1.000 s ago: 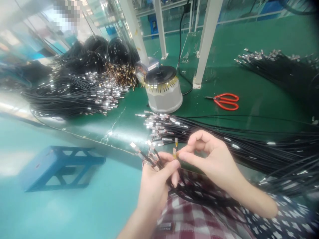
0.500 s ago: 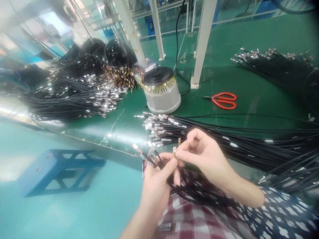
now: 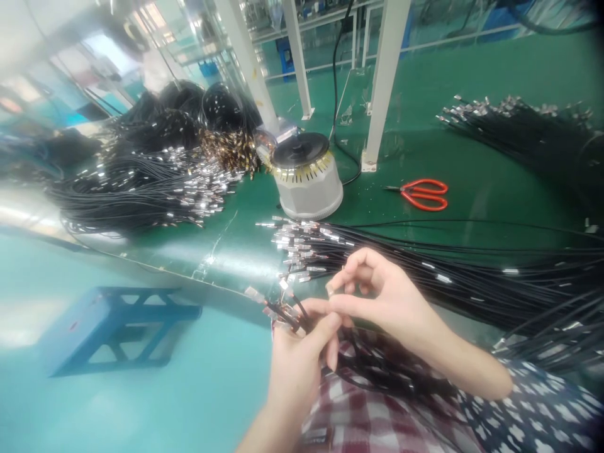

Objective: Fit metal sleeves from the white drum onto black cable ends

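Note:
Several black cables (image 3: 301, 307) with metal connector ends are gripped in my left hand (image 3: 302, 355), their tips pointing up and left. The cables trail down over a checked cloth on my lap. Close beside it, my right hand (image 3: 377, 286) pinches a small pale piece, perhaps a connector shell (image 3: 329, 289), between thumb and forefinger. Thumb and fingers of both hands almost meet. Just beyond them, a large bundle of black cables (image 3: 415, 267) lies along the table edge, its metal plugs (image 3: 302, 242) gathered at the left end.
A white round device (image 3: 309, 192) with a black top and yellow strips stands behind the plugs. Red-handled scissors (image 3: 419, 194) lie to its right. More cable piles (image 3: 155, 182) are at left and far right (image 3: 528, 126). A blue stool (image 3: 117, 327) stands on the floor.
The small piece in my right fingers has turned and sits closer to the fingertips. My left hand and its cables have dipped slightly. The view has shifted a little.

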Action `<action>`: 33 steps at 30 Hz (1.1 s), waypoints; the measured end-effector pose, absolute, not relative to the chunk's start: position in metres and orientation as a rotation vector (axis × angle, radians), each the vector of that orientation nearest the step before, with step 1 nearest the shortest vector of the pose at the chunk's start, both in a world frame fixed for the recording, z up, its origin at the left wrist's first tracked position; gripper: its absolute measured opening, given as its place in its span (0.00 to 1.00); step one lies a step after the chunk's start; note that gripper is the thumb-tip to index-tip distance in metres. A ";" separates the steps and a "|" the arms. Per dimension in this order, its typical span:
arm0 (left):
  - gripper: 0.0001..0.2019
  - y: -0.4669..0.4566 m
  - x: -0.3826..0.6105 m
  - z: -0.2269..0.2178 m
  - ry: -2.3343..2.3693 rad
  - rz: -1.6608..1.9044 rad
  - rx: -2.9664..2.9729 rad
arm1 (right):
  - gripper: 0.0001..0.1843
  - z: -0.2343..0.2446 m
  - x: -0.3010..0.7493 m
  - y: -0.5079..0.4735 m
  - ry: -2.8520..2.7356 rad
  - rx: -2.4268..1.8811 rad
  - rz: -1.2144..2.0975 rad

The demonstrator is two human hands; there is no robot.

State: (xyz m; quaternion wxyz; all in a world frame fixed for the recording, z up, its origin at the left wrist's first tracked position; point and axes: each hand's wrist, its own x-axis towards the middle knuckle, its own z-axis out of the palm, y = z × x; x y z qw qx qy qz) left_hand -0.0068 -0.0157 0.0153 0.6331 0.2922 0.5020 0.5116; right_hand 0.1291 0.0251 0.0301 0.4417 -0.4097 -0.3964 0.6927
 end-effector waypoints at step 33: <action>0.17 -0.042 -0.010 0.035 0.977 0.991 0.630 | 0.13 0.003 0.109 0.006 -1.882 -0.852 1.595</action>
